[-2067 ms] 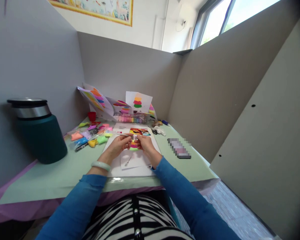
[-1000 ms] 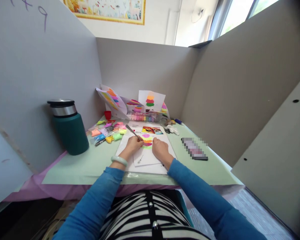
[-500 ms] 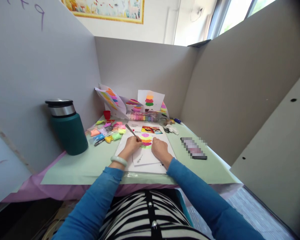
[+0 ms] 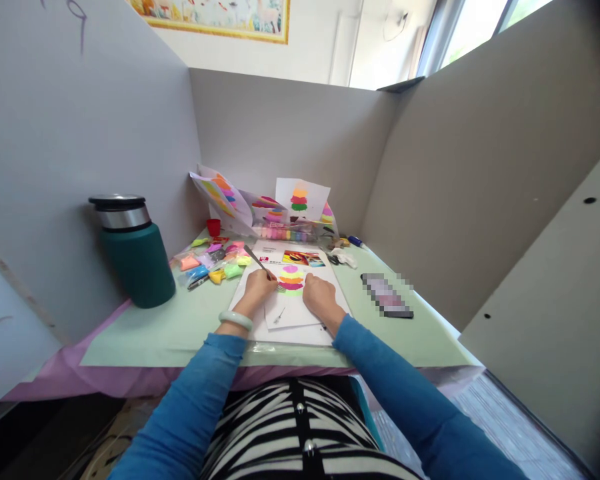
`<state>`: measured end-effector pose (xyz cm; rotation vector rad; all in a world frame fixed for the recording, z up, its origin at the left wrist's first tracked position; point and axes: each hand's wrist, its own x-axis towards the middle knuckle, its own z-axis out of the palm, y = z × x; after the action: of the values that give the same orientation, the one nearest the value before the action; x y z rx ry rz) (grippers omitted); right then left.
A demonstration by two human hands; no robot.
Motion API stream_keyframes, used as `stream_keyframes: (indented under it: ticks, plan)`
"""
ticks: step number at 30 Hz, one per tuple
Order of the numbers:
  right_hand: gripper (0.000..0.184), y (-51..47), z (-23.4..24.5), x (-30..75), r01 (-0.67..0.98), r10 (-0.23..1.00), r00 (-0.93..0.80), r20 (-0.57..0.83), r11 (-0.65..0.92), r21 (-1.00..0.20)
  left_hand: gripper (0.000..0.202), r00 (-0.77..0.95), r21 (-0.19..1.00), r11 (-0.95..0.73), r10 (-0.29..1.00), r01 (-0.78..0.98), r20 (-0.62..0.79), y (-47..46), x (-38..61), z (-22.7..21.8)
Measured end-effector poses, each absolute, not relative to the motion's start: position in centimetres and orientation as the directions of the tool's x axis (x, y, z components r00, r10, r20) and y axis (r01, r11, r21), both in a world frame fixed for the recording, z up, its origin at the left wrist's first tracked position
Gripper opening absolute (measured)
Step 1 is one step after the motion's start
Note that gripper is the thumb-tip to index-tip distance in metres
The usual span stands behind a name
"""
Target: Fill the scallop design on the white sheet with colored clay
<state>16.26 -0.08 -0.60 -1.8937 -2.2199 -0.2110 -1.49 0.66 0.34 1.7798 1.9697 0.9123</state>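
My left hand (image 4: 259, 287), a pale bangle at its wrist, is closed round a metal fork (image 4: 255, 257). The fork's handle points up and left, and its tines lie low by the left side of the colored layers. Those layers, pink, orange, magenta and pale green, form a stacked picture (image 4: 291, 280) on a white sheet (image 4: 300, 319). My right hand (image 4: 321, 297) rests curled on the sheet's right part, just right of the picture; its fingertips are hidden. A larger white board or paper (image 4: 253, 333) lies beneath the sheet.
Left of the paper lie several colored clay packets (image 4: 217, 275) and a pen (image 4: 198, 283). A green bottle (image 4: 137, 267) stands further left. A phone (image 4: 387, 295) lies on the right. Behind are a red cup (image 4: 213, 227), painted sheets (image 4: 303, 197) and grey partitions (image 4: 290, 127).
My left hand and the fork have shifted slightly left, away from the picture's middle, baring more of its layers. My right hand stays in place on the sheet.
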Motion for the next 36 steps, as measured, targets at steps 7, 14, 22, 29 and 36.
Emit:
stream_keyframes:
  ticks: [7, 14, 22, 29, 36]
  plan:
    - [0.030, 0.08, -0.69, 16.26, 0.986, 0.954, -0.151, 0.259, 0.163, -0.028, 0.015, -0.107, 0.689, -0.052, 0.977, 0.723, 0.186, 0.52, -1.46, 0.36]
    - [0.030, 0.15, -0.82, 16.31, 0.986, 0.953, -0.152, 0.261, 0.165, -0.028, 0.014, -0.075, 0.651, -0.060, 0.981, 0.757, 0.178, 0.45, -1.02, 0.20]
    - [0.030, 0.06, -0.73, 16.24, 0.988, 0.957, -0.145, 0.253, 0.155, -0.024, 0.013, -0.160, 0.664, 0.022, 0.976, 0.748, 0.148, 0.68, -1.37, 0.43]
    - [0.029, -0.04, -0.65, 16.27, 0.986, 0.956, -0.145, 0.254, 0.161, -0.041, 0.016, -0.219, 0.658, 0.069, 0.964, 0.749, 0.148, 0.96, -1.83, 0.37]
    - [0.028, 0.03, -0.57, 16.27, 0.987, 0.957, -0.146, 0.249, 0.160, -0.033, 0.018, -0.126, 0.709, -0.037, 0.976, 0.704, 0.176, 0.42, -1.13, 0.58]
